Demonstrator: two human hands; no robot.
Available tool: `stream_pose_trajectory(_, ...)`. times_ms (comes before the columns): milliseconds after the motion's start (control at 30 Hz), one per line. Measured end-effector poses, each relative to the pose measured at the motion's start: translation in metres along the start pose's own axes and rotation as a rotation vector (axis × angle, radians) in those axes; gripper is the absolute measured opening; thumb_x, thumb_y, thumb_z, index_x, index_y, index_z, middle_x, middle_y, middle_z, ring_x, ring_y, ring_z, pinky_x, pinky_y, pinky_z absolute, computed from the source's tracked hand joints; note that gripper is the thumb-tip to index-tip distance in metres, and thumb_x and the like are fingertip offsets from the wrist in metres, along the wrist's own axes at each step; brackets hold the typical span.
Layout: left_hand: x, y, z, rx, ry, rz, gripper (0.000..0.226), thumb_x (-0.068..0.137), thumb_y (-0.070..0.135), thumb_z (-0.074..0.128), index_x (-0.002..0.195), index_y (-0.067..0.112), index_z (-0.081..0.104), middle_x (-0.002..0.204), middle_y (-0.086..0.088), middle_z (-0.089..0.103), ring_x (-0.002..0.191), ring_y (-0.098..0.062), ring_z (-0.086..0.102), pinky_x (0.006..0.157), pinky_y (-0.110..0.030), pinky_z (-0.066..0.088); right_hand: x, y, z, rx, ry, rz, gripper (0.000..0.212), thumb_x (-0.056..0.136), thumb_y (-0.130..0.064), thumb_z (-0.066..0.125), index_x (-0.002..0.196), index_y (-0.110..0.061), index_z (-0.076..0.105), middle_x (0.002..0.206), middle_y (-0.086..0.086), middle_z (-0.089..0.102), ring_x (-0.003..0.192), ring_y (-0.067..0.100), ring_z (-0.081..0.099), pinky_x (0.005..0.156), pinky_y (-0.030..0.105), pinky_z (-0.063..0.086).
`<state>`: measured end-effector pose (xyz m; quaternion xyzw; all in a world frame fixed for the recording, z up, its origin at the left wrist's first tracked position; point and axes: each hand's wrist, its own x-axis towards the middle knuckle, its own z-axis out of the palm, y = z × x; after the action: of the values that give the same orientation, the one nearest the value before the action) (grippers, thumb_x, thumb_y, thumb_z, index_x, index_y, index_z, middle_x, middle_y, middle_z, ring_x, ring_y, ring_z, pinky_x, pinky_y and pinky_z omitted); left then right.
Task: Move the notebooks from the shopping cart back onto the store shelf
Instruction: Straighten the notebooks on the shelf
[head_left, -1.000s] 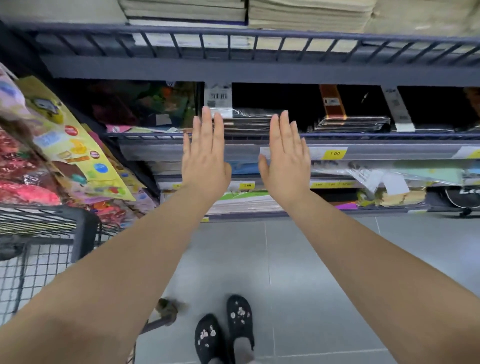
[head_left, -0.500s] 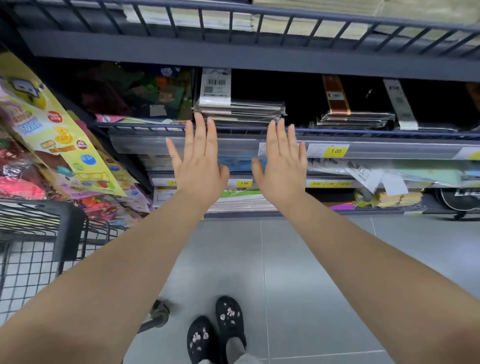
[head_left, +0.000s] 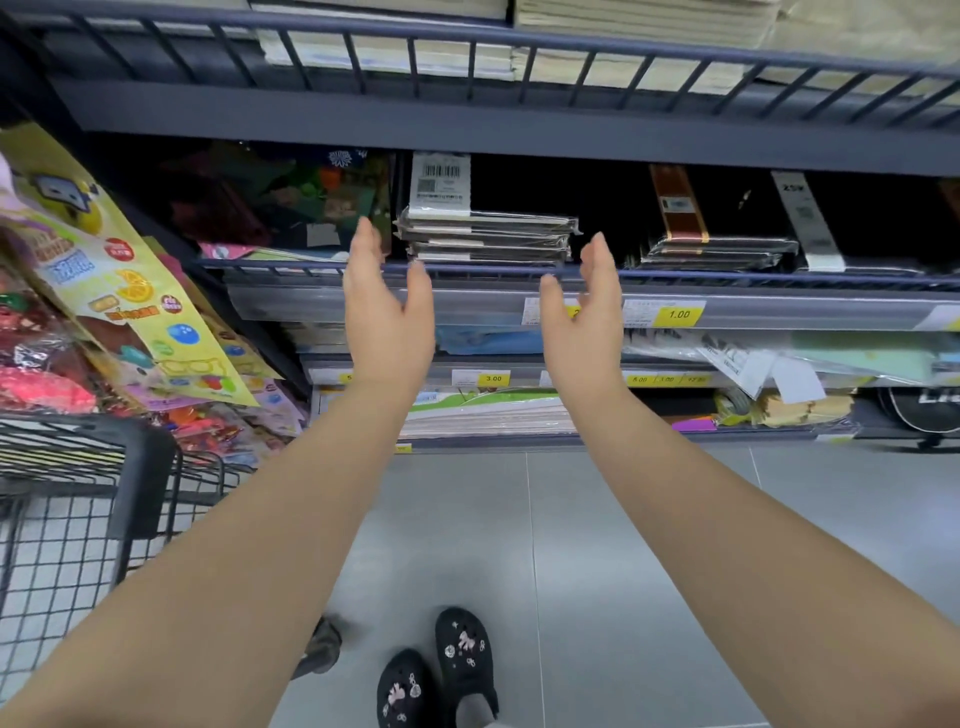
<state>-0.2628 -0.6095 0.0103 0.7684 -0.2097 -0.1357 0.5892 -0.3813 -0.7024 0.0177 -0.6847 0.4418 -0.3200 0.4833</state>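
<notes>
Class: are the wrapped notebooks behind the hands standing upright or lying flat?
Lying flat: the wrapped notebooks sit stacked one on another, edges facing out, behind the shelf rail.

Bright even store light; shelf recesses dark, edges bowed, slight blur.

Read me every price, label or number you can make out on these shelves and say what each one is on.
"1.00": yellow price tag on the middle shelf rail.
"3.00": yellow price tag on the lower shelf rail.
Barcode label above the wrapped notebook stack: digits too small.
Sticker packs and other tags: blurred, unreadable.
</notes>
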Motion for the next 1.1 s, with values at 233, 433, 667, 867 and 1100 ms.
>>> stream_pose_trajectory(233, 0.034, 0.010, 0.002, 0.219, 0.001, 0.015, 0.046, 0.098, 0.045, 0.045, 0.116, 0.005, 0.060, 0.102, -0.002, 0.065, 0.093, -0.015, 0.058, 0.080, -0.027, 0.044, 0.026, -0.013, 0.010, 0.204, 0.071, 0.182, 0.052, 0.098, -0.033, 0.047, 0.144, -0.011, 0.038, 0.146, 0.001, 0.043, 0.133, 0.014, 0.044, 0.112, 0.032, 0.035)
stream_pose_trajectory(433, 0.033, 0.009, 0.005, 0.090, 0.065, -0.051, 0.048, 0.090, 0.042, 0.061, 0.126, 0.010, 0.060, 0.112, 0.002, 0.067, 0.102, -0.006, 0.061, 0.092, -0.019, 0.044, 0.026, -0.004, 0.013, 0.133, 0.152, 0.157, 0.041, 0.099, -0.025, 0.047, 0.138, -0.011, 0.048, 0.136, 0.000, 0.054, 0.123, 0.017, 0.053, 0.108, 0.037, 0.040)
stream_pose_trajectory(667, 0.028, 0.012, -0.002, 0.095, 0.043, -0.019, 0.049, 0.090, 0.042, 0.062, 0.128, 0.011, 0.058, 0.117, 0.002, 0.066, 0.102, -0.003, 0.058, 0.090, -0.014, 0.042, 0.023, -0.001, 0.004, 0.105, 0.060, 0.103, 0.042, 0.098, -0.021, 0.049, 0.140, -0.014, 0.046, 0.139, -0.003, 0.052, 0.127, 0.010, 0.048, 0.104, 0.018, 0.034)
stream_pose_trajectory(867, 0.041, 0.001, -0.010, 0.725, -0.090, 0.124, 0.066, 0.084, 0.066, 0.051, 0.116, 0.008, 0.055, 0.090, -0.006, 0.064, 0.103, -0.032, 0.059, 0.119, -0.049, 0.003, 0.035, 0.010, -0.007, -0.554, 0.051, -0.024, 0.044, 0.096, -0.037, 0.051, 0.136, -0.018, 0.050, 0.135, 0.007, 0.056, 0.145, 0.016, 0.020, 0.115, 0.037, 0.010)
stream_pose_trajectory(1100, 0.046, 0.002, -0.001, 0.728, -0.048, 0.055, 0.063, 0.083, 0.065, 0.054, 0.112, 0.009, 0.060, 0.079, -0.002, 0.058, 0.100, -0.030, 0.061, 0.117, -0.042, 0.004, 0.039, 0.011, 0.007, -0.550, 0.102, -0.038, 0.012, 0.097, -0.031, 0.049, 0.093, -0.020, 0.051, 0.079, -0.006, 0.049, 0.116, 0.024, 0.052, 0.116, 0.039, 0.010)
